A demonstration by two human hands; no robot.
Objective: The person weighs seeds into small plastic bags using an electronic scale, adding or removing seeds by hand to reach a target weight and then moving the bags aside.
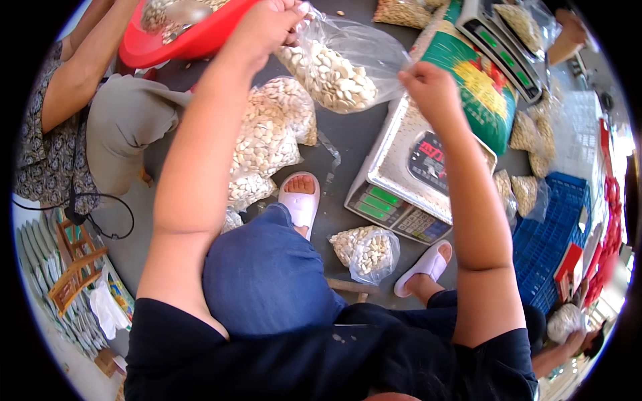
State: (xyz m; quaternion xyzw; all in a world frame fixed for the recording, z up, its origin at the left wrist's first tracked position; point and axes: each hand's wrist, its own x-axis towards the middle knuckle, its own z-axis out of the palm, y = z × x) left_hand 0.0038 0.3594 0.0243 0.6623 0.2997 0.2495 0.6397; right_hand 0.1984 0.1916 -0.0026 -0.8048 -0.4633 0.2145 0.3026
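A clear plastic bag (pixel 341 77), partly filled with pale, flat seeds, hangs tilted in the air between my hands. My left hand (pixel 271 27) pinches its upper left end, where the seeds come close to my fingers. At the opposite side my right hand (pixel 431 87) is closed on the loose, empty part of the plastic. Below the bag, to the right, stands a weighing scale (pixel 401 180) with a steel pan and lit green displays. Filled seed bags (pixel 267 134) are heaped on the floor beneath my left forearm.
Another filled bag (pixel 366 252) lies between my feet. A red basin (pixel 227 33) of seeds is at the upper left, beside a seated person (pixel 67 127). A green sack (pixel 471 87), a second scale (pixel 498 50) and a blue crate (pixel 548 234) line the right side.
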